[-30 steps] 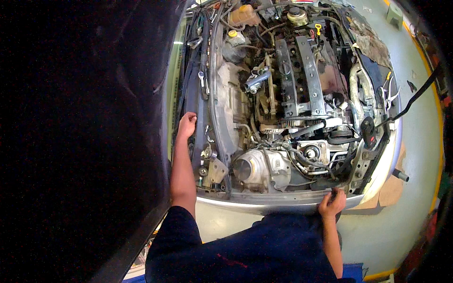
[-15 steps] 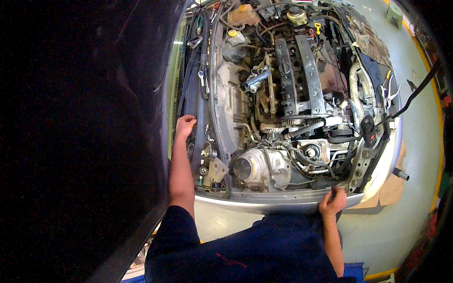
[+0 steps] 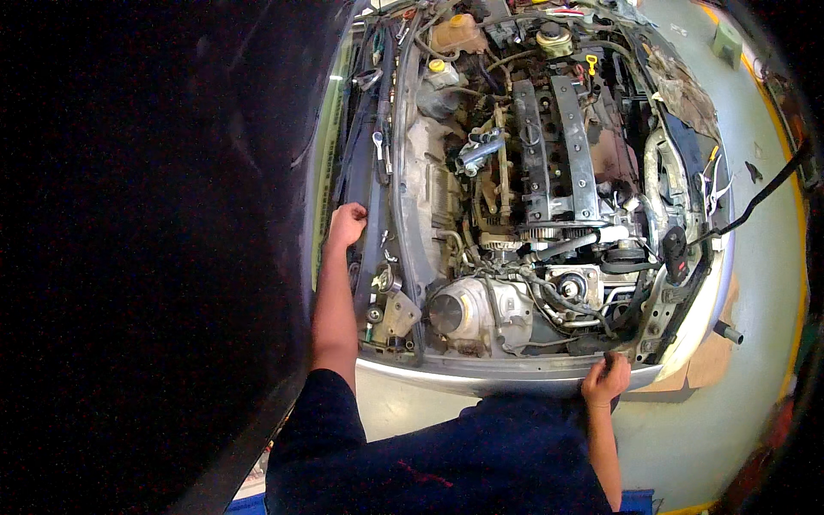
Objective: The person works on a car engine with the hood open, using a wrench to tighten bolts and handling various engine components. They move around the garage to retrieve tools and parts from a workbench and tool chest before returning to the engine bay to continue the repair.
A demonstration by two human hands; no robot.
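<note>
My left hand (image 3: 348, 226) is over the dark cowl panel (image 3: 367, 187) along the windscreen, its fingers curled together. Whatever they may pinch is too small or hidden to make out. A ratchet (image 3: 378, 144) lies on the panel beyond that hand, and small metal pieces (image 3: 388, 249) lie on the nearer side. At the near fender edge (image 3: 515, 371), my right hand (image 3: 606, 380) is closed, with something dark around its fingertips that I cannot identify. Ahead of both hands sits the opened engine (image 3: 554, 154), its two dark cam covers and a toothed pulley showing.
A metal bracket (image 3: 401, 316) rests on the cowl's near end. Pliers (image 3: 714, 189) lie on the far right edge by a black prop rod (image 3: 760, 193). The raised hood (image 3: 172, 257) fills the left side. Cardboard (image 3: 708, 348) is on the floor, with a green stool (image 3: 727, 41) farther off.
The whole view has shifted slightly, so the engine bay appears a little farther right and lower. My left fingers look more curled; my right hand stays at the fender edge.
</note>
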